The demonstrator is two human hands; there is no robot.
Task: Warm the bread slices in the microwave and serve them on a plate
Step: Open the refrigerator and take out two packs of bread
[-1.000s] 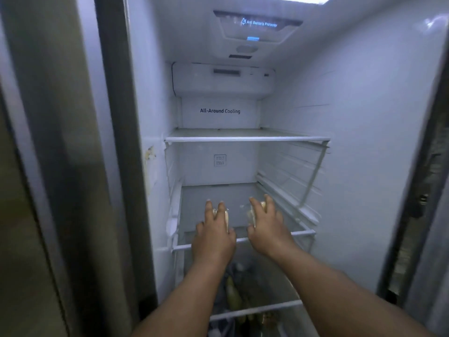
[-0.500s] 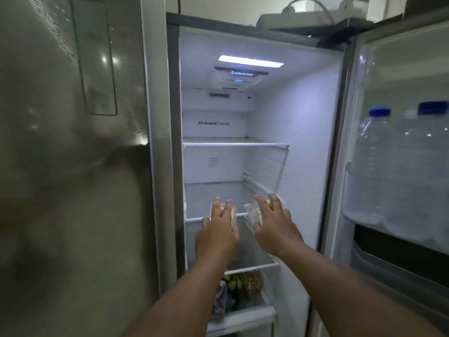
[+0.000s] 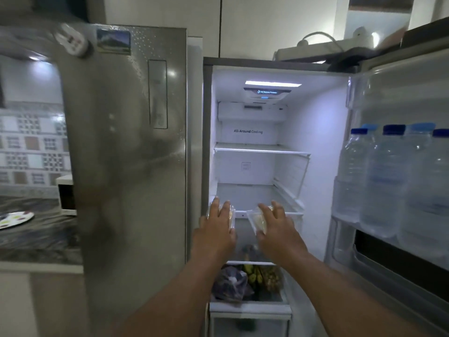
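Observation:
Both arms reach out in front of the open fridge (image 3: 315, 166). My left hand (image 3: 216, 227) holds a bread slice in clear wrap (image 3: 232, 216), which shows along the hand's right edge. My right hand (image 3: 277, 227) holds a second wrapped bread slice (image 3: 257, 222), seen to the left of its fingers. Both slices are level with the front edge of the fridge's middle shelf (image 3: 295, 213). On the counter at far left lies a plate with coloured spots (image 3: 14, 218). Behind it a white microwave (image 3: 65, 194) peeks out from behind the fridge's left door.
The closed steel left door (image 3: 136, 166) stands beside my left arm. The open right door (image 3: 401, 190) holds several water bottles (image 3: 388, 181). A lower fridge drawer holds bananas (image 3: 255, 276) and a dark bag (image 3: 230, 285). The dark patterned counter (image 3: 36, 239) runs along the left.
The view has pulled back from the fridge interior. Both hands, each with its wrapped slice, have come out from over the shelf to its front edge. The counter, plate and microwave have come into view.

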